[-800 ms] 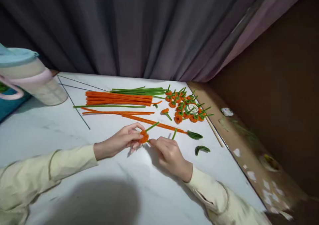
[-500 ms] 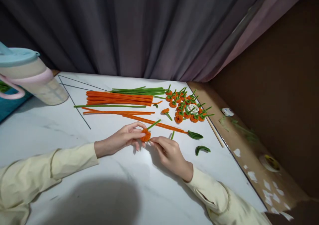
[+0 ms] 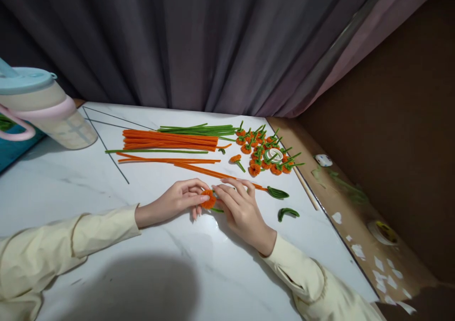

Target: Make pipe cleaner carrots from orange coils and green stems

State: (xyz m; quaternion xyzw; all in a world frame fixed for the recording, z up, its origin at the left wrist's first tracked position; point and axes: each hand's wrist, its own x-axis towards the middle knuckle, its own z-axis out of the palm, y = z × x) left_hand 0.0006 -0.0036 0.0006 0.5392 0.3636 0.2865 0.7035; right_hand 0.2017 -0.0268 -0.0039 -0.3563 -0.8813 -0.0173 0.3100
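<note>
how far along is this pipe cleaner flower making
Done: a pile of finished orange pipe-cleaner flowers with green stems lies at the far right of the white marble table. In hand: the left hand and right hand pinch one orange coiled flower head. Left: a bundle of straight orange pipe cleaners and straight green pipe cleaners lies unused, so plenty remains.

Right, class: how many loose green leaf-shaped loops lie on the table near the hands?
2. One green leaf loop lies at the end of a long orange stem, just right of the right hand; the second leaf loop lies below it, nearer the table edge. Others may be hidden under the hands.
</note>
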